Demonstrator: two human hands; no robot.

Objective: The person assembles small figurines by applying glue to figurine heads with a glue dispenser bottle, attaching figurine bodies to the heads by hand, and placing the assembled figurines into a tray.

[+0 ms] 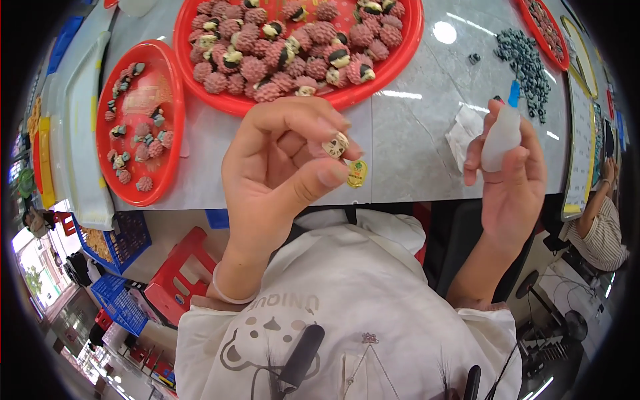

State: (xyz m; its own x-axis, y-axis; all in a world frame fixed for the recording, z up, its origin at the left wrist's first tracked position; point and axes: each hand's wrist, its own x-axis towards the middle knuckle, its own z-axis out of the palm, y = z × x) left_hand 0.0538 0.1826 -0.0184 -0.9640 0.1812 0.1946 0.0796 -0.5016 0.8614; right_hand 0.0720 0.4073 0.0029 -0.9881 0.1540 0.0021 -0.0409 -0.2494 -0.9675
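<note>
A single line of large grey capital letters is running upside down across the white shirt point(360, 267), lower centre of the frame, its one word showing clearly. A small gold label point(357, 174) near the centre is carrying a green mark and print too small to read; at right, a white sheet point(579, 153) is showing faint marks, likewise illegible.

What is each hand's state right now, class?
Left hand: closed, pinching a small cream-and-pink figurine piece.
Right hand: closed around a blue-tipped white squeeze bottle.
</note>
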